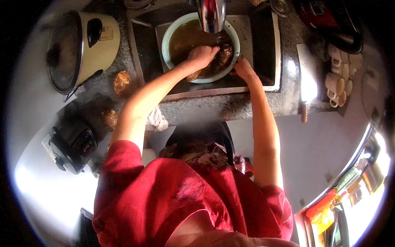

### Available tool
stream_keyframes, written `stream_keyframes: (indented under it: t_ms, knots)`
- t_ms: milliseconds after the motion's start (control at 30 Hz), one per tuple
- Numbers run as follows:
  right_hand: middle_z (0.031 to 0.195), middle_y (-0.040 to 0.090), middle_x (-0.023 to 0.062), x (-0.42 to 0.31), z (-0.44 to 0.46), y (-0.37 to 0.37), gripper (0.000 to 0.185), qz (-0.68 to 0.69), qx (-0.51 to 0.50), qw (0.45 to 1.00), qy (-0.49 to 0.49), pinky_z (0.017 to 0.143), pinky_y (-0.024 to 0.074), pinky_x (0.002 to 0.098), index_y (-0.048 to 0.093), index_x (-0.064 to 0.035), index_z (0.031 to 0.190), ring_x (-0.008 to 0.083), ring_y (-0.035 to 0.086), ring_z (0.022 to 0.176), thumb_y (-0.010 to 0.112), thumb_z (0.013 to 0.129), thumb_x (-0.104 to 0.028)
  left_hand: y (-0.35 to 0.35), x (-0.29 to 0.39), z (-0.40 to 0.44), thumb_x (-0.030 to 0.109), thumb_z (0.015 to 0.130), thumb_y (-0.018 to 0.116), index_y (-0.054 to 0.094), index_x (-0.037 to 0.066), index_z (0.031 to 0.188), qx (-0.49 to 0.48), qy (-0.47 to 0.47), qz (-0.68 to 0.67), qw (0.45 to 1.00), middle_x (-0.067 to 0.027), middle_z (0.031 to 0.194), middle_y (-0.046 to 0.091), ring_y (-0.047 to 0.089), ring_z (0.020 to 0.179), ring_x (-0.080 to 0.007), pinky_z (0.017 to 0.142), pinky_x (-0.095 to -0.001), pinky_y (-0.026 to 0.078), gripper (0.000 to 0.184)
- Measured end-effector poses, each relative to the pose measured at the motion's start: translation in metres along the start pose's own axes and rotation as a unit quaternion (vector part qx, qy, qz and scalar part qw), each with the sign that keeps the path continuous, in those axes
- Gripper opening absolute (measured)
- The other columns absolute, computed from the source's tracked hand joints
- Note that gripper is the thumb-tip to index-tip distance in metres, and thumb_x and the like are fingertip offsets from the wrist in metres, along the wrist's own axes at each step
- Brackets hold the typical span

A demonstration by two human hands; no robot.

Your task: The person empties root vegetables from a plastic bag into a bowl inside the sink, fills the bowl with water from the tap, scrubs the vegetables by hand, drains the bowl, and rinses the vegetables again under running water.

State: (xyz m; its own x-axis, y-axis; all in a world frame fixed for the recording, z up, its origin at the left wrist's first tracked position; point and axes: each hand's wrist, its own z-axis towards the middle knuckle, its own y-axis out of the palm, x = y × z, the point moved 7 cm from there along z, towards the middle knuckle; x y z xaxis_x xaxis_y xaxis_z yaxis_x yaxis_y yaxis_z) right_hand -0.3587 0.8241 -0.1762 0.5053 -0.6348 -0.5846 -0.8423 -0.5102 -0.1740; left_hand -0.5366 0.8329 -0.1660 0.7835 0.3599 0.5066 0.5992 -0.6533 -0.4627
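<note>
A pale green-white basin (166, 46) of murky brown water stands in the sink under the faucet (212, 18). My left hand (201, 57) reaches into it with fingers curled, touching or close beside a brown lumpy piece (225, 53) that looks like a muddy root vegetable. What those fingers grip is hidden. At the basin's right side, my right hand (244, 68) is closed on the rim. Another brown lump (193, 75) shows at the near edge, partly behind my left forearm.
Two similar brown lumps, one (122, 82) nearer the sink (263, 80) and one (110, 118) lower, lie on the left counter. A large cream cooker (101, 41) stands there too. Rightward are a cleaver (307, 78), several white cups (339, 78) and a dark red appliance (325, 20).
</note>
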Motion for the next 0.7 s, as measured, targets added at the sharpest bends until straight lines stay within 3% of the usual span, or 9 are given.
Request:
stream_keyframes:
  t_ms: [33,100,233,300,367,467,533,633,700]
  knots:
    - [0.098,0.065,0.0125,0.025,0.023,-0.002,0.022,-0.036,0.003,0.999,0.005,0.060,0.0567,0.0317,0.061,0.0051,0.106,0.0221,0.065,0.079,0.048,0.089,-0.002,-0.002,-0.008,0.003,0.032,0.094,0.052,0.063,0.001,0.090,0.001,-0.001,0.002,1.000,-0.0218,0.111,0.058,0.059,0.098,-0.0328,0.079,-0.0450,0.046,0.033]
    - [0.098,0.065,0.0125,0.041,0.037,-0.005,0.023,-0.071,0.006,0.997,0.010,0.060,0.0567,0.0317,0.061,0.0047,0.107,0.0225,0.065,0.078,0.049,0.089,-0.002,-0.051,-0.011,-0.010,0.026,0.088,0.059,0.064,0.002,0.095,0.332,0.154,0.085,0.927,-0.0206,0.111,0.059,0.057,0.103,-0.0320,0.081,-0.0439,0.046,0.025]
    - [0.096,0.066,0.0146,0.013,0.020,-0.008,0.022,-0.254,0.015,0.965,-0.061,0.060,0.0566,0.0317,0.061,0.0063,0.105,0.0228,0.066,0.076,0.049,0.088,-0.001,-0.057,-0.059,-0.019,0.009,0.080,0.063,0.065,0.004,0.103,0.459,0.049,0.168,0.871,-0.0214,0.104,0.057,0.056,0.102,-0.0358,0.087,-0.0463,0.047,0.024]
    - [0.094,0.066,0.0159,0.011,0.018,-0.003,0.022,-0.299,0.007,0.952,-0.062,0.060,0.0565,0.0320,0.061,0.0077,0.103,0.0233,0.066,0.075,0.049,0.087,-0.001,-0.010,-0.106,0.024,0.006,0.080,0.060,0.062,0.000,0.109,0.090,-0.067,0.200,0.973,-0.0252,0.116,0.055,0.056,0.109,-0.0375,0.091,-0.0459,0.047,0.030]
    - [0.091,0.067,0.0181,0.034,0.031,-0.007,0.022,-0.103,0.024,0.994,-0.025,0.060,0.0562,0.0327,0.061,0.0090,0.101,0.0251,0.067,0.076,0.049,0.087,-0.002,-0.014,-0.079,-0.011,0.010,0.079,0.062,0.059,-0.002,0.116,0.089,-0.027,0.184,0.979,-0.0260,0.116,0.057,0.056,0.111,-0.0384,0.090,-0.0407,0.049,0.039]
    - [0.090,0.067,0.0186,0.016,0.018,-0.006,0.021,-0.133,0.018,0.990,-0.031,0.060,0.0563,0.0329,0.062,0.0095,0.100,0.0257,0.068,0.076,0.049,0.087,-0.002,-0.019,-0.086,-0.019,0.037,0.081,0.067,0.048,-0.004,0.123,0.048,-0.053,-0.165,0.984,-0.0262,0.133,0.046,0.063,0.100,-0.0310,0.082,-0.0364,0.053,0.062]
    - [0.090,0.067,0.0184,0.019,0.018,-0.007,0.022,-0.141,0.007,0.990,-0.014,0.060,0.0565,0.0330,0.061,0.0098,0.101,0.0255,0.068,0.076,0.049,0.087,-0.001,-0.018,-0.084,-0.027,0.043,0.087,0.062,0.047,-0.003,0.122,-0.030,-0.031,-0.467,0.883,-0.0235,0.125,0.055,0.065,0.096,-0.0294,0.079,-0.0373,0.055,0.060]
    - [0.091,0.066,0.0185,0.016,0.018,-0.007,0.023,-0.156,0.012,0.988,-0.015,0.061,0.0568,0.0339,0.059,0.0103,0.105,0.0253,0.068,0.075,0.050,0.086,0.000,-0.018,-0.082,-0.024,0.039,0.092,0.056,0.047,-0.002,0.122,-0.074,-0.008,-0.670,0.739,-0.0208,0.108,0.064,0.067,0.089,-0.0311,0.074,-0.0399,0.057,0.052]
    - [0.091,0.066,0.0188,0.012,0.016,-0.007,0.025,-0.161,0.024,0.986,-0.030,0.062,0.0568,0.0348,0.058,0.0104,0.107,0.0254,0.068,0.074,0.050,0.086,-0.001,-0.014,-0.077,-0.026,0.035,0.096,0.050,0.051,-0.002,0.117,-0.072,-0.032,-0.705,0.705,-0.0189,0.095,0.068,0.068,0.083,-0.0324,0.072,-0.0405,0.057,0.042]
